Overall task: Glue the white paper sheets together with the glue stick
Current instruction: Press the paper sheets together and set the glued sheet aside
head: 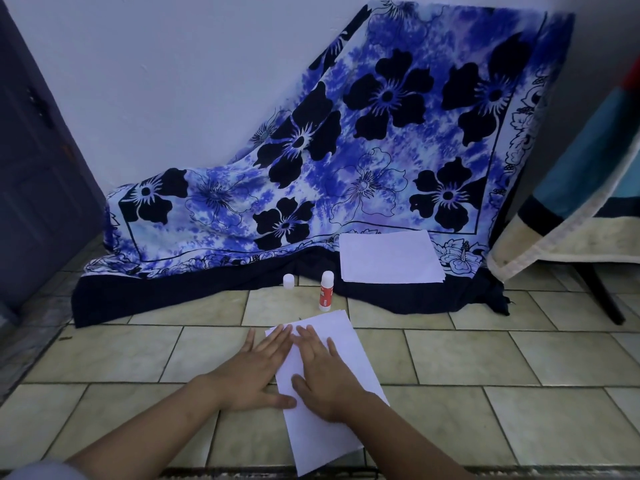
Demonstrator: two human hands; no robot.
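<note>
Fingers (277,339) straight, gripping nothing. Left hand (249,372) and right hand (329,372) pressed flat on white paper sheets (349,344) on tiled floor (485,358). Probably smoothing the bond. Next: fresh sheet from paper stack (391,258), then glue stick (326,291) just beyond.

Left side: I see bare pale tiled floor (114,358); a hand can slide there up to the tall dark door (38,174).
Right side: more bare tiles, out to the slanted black leg (604,299) under the hanging blue blanket (585,168).
Straight ahead: the upright red-and-white glue stick (326,292) stands just past the flat white paper sheets (356,358); the small white cap (288,281) stands near it, with a gap between.
Behind: the big blue flowered cloth (346,168) rises like a wall; a stack of white paper (391,258) lies on it.
</note>
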